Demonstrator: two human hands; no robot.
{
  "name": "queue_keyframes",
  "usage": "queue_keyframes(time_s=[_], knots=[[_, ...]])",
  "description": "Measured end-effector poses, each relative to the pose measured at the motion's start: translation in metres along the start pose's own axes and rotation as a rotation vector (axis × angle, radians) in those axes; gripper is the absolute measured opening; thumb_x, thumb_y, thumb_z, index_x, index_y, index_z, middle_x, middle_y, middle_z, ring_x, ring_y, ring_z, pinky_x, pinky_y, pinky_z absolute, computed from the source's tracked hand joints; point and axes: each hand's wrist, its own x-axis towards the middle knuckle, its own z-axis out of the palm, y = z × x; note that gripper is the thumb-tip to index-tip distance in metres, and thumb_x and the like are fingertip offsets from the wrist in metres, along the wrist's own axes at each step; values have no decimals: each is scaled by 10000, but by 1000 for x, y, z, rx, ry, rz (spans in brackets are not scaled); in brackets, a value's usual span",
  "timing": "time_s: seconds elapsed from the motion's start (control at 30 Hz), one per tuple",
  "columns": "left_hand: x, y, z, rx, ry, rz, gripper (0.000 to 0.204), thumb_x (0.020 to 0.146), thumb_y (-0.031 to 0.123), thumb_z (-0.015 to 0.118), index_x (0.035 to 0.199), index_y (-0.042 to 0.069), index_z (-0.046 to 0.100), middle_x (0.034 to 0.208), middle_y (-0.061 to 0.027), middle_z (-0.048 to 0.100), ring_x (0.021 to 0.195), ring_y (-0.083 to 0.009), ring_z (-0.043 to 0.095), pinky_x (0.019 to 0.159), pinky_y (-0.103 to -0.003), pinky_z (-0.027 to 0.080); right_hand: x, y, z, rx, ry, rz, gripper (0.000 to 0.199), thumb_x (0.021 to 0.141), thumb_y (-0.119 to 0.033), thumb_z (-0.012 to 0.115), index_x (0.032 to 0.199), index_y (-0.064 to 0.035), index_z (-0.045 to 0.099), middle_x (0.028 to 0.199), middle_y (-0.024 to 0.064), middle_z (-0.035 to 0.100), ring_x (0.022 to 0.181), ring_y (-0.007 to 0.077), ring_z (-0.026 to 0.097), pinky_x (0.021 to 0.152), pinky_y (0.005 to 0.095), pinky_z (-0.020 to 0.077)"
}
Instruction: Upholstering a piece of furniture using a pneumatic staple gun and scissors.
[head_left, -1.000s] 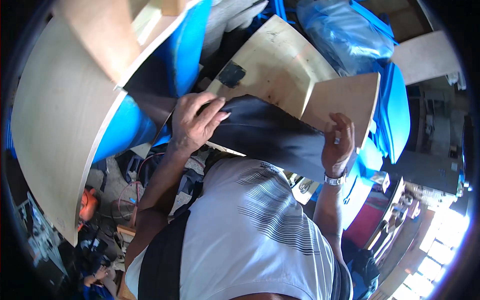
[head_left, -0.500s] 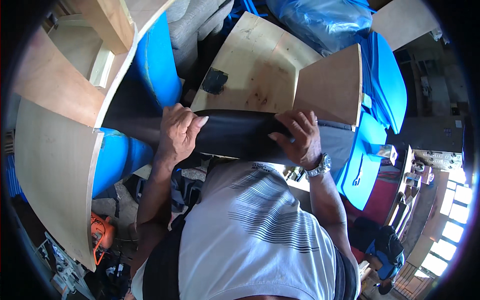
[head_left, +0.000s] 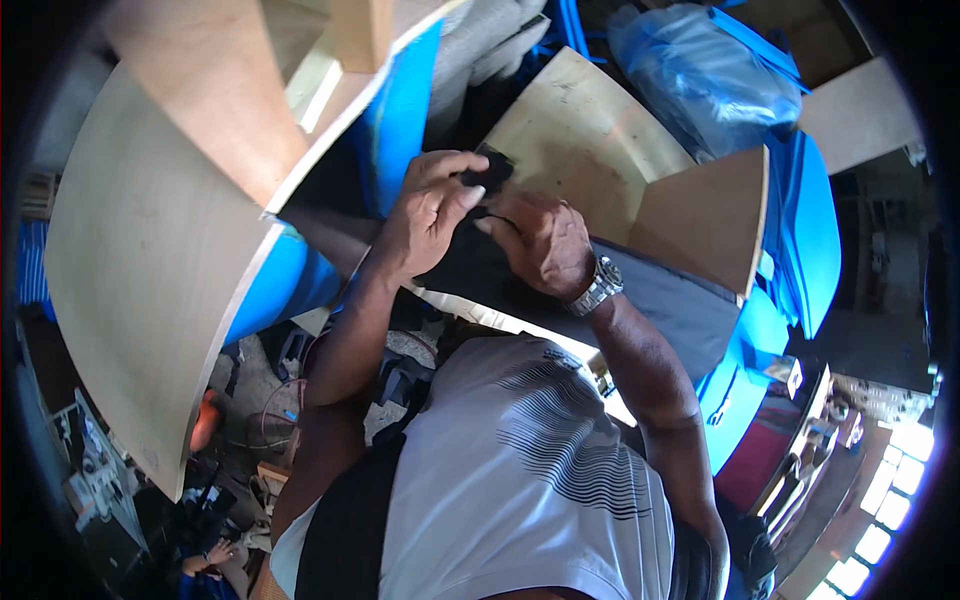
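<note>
Your right hand pinches the edge of the black sheet between thumb and fingers; your left hand curls right beside it, whether gripping you cannot tell. The sheet stretches along the near side of the pale wooden panel, with blue padding left of that panel and blue pieces to its right.

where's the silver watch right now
In the head view, the silver watch is right of centre, worn at the base of the right hand, with the black material beside it.
</note>
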Motion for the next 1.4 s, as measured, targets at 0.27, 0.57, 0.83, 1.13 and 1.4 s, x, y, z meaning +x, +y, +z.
queue_keyframes(time_s=[0.27, 0.57, 0.83, 1.13, 1.4], knots=[[-78, 0, -19, 62, 477, -124, 233, 990, 136, 690, 1179, 0, 702, 1314, -193, 651, 1179, -319, 647, 1004, -411, 533, 11, 9, 2, 148, -38, 46, 179, 966, -217, 741, 946, -39, 738, 858, 147, 706, 806, 360, 703, 713, 445, 541], [-85, 5, 26, 338, 437, -86, 494, 932, 289, 814, 1320, 22, 661, 1403, -212, 587, 1251, -392, 560, 1060, -501, 445, 10, 11, 2, 171, -49, 30, 169, 965, -209, 741, 949, -42, 728, 842, 135, 693, 811, 350, 697, 720, 445, 539], [-98, 15, 50, -16, 671, -301, 384, 897, 131, 846, 1211, -6, 673, 1357, -216, 603, 1249, -364, 604, 1065, -456, 488, 6, 16, 2, 175, 17, -146, 166, 933, -211, 772, 927, -53, 722, 818, 117, 687, 783, 342, 671, 698, 455, 515], [-88, 10, 34, -68, 554, -273, 94, 1013, 80, 672, 1074, 15, 703, 1375, -207, 608, 1229, -321, 592, 1005, -425, 489, 4, 16, -2, 250, 9, -184, 176, 914, -204, 795, 892, -44, 724, 814, 106, 698, 763, 325, 639, 703, 448, 503], [-68, -6, 18, 130, 464, -25, 153, 1030, 85, 581, 1133, -21, 620, 1372, -224, 590, 1195, -345, 601, 1028, -447, 486, 8, 12, -3, 222, -29, -108, 158, 942, -177, 751, 885, -34, 716, 790, 127, 676, 783, 350, 637, 710, 463, 501]])
